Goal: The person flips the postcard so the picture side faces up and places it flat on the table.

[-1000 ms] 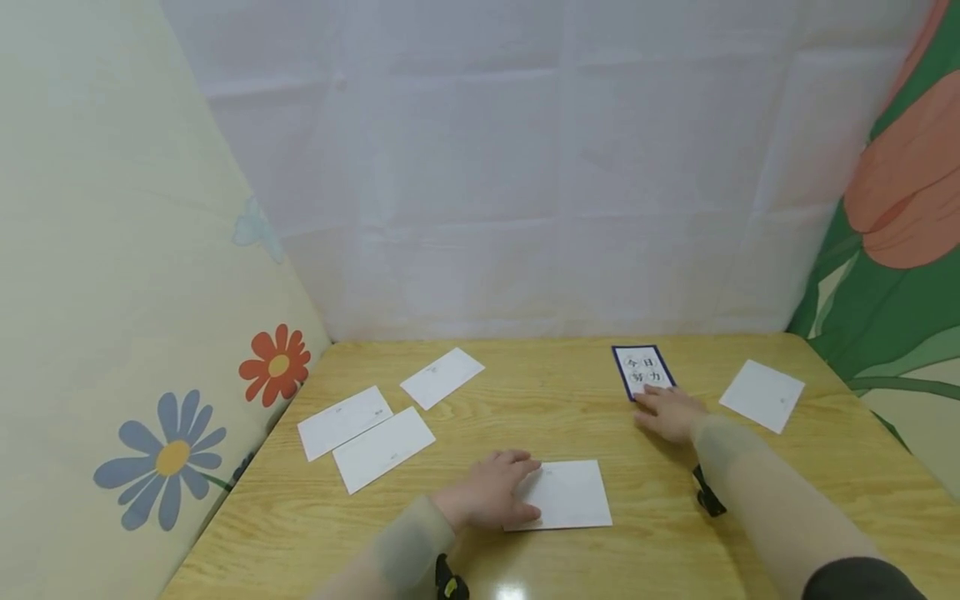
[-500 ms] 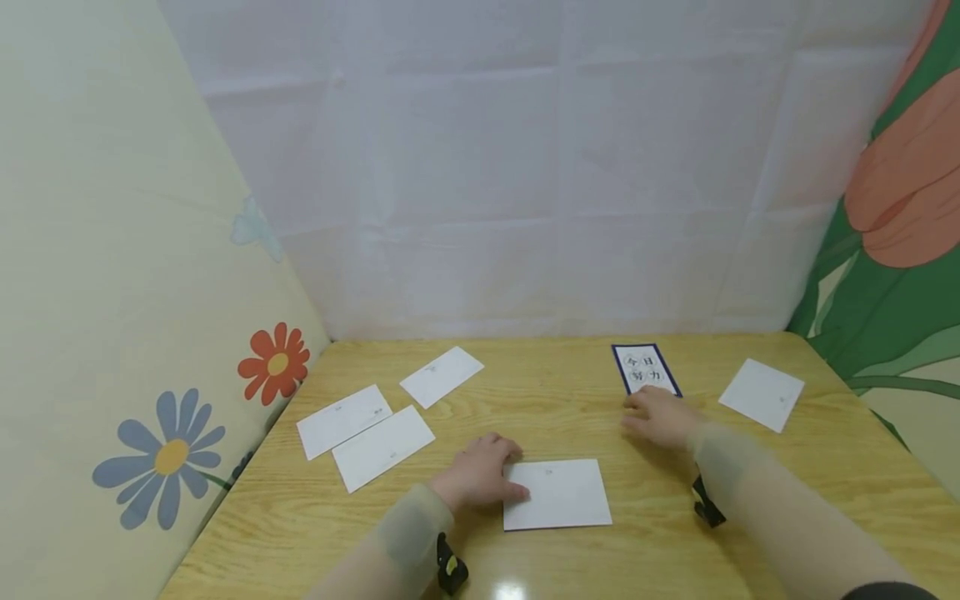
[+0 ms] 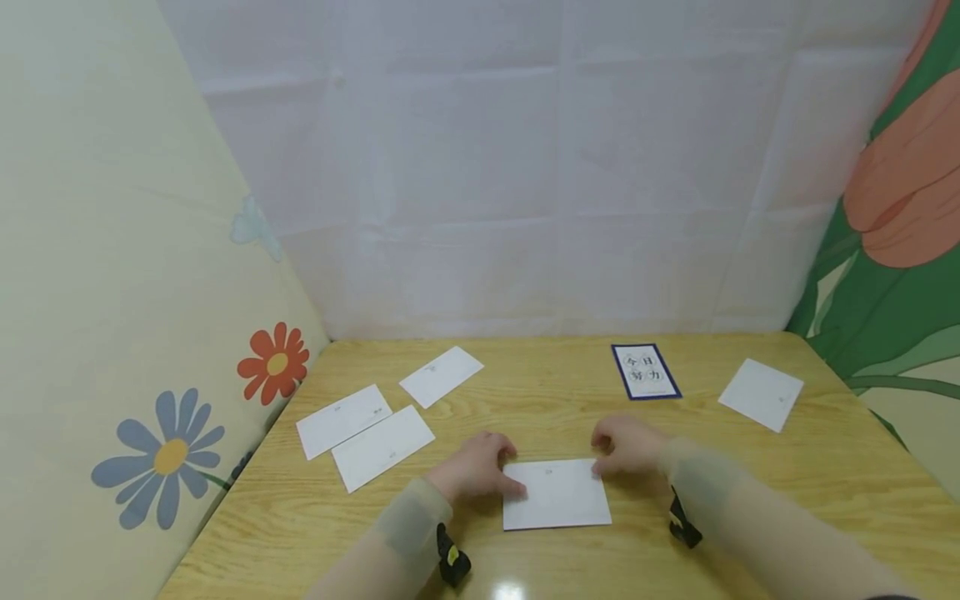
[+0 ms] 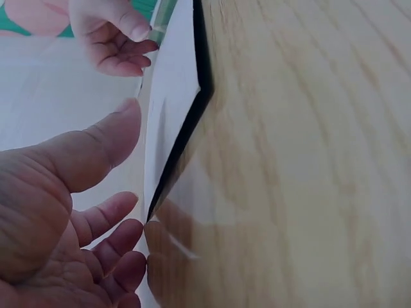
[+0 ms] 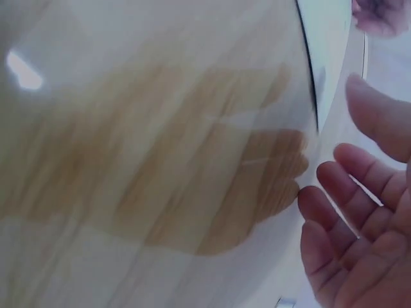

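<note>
A white card (image 3: 558,500) with tiny print near its far edge lies flat in the middle of the wooden table; its side shows dark in the left wrist view. My left hand (image 3: 472,468) is at its left edge, thumb over the near-left area and fingers loosely bent, fingertips at the tabletop. Beside the far right corner is my right hand (image 3: 628,445), its thumb close to the card and its fingers (image 5: 331,208) loosely curved at the table. Neither hand grips the card. Behind the right hand lies a blue-bordered card (image 3: 647,372) with black characters, face up.
At the left lie three white cards: a front one (image 3: 384,448), one beside it (image 3: 343,421), and a farther one (image 3: 442,377). Another white card (image 3: 761,395) lies at the far right. A white cloth backdrop (image 3: 555,183) rises behind the table (image 3: 540,417).
My right hand has left the blue-bordered card and come left and nearer, to the white card's right corner. The left hand has drawn back slightly to the white card's left edge.
</note>
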Available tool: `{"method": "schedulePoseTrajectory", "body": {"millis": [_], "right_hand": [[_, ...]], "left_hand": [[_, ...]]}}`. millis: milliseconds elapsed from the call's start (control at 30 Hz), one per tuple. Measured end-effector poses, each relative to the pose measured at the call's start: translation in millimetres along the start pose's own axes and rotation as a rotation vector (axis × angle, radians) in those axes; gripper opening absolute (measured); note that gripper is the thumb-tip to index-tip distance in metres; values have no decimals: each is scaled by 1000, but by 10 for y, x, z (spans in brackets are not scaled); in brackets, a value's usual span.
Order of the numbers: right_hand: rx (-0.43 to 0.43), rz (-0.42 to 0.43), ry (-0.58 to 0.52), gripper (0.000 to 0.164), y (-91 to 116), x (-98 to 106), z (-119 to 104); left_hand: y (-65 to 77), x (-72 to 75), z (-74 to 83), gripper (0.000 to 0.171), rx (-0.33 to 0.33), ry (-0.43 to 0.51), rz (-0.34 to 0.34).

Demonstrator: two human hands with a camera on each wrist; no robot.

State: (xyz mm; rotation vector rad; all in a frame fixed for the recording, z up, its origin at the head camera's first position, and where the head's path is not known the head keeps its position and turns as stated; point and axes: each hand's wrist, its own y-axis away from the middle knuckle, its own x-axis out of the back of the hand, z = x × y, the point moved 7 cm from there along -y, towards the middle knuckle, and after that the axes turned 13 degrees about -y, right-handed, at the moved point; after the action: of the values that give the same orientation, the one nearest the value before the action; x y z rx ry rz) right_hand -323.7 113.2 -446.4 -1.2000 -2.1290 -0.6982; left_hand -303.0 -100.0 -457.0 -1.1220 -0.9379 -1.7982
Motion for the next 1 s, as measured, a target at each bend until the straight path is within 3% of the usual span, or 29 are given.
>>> {"method": "schedulePoseTrajectory", "body": {"millis": [200,400,667,1000], "right_hand": [[-38,-24,38,34,-7,-123,-91],[-61,-6,40,33,0,-171,-103],[-99,36,-31,32,13,-181,-82],[-132,46,-115,36,7,-206,-12]], "left_hand": [[-12,-18,9,58,2,-33,13],[-9,-14,45,52,2,-58,25],[-6,-39,38,41,40,-28,2],[-10,-20,71,39,45,-65,5]]}}
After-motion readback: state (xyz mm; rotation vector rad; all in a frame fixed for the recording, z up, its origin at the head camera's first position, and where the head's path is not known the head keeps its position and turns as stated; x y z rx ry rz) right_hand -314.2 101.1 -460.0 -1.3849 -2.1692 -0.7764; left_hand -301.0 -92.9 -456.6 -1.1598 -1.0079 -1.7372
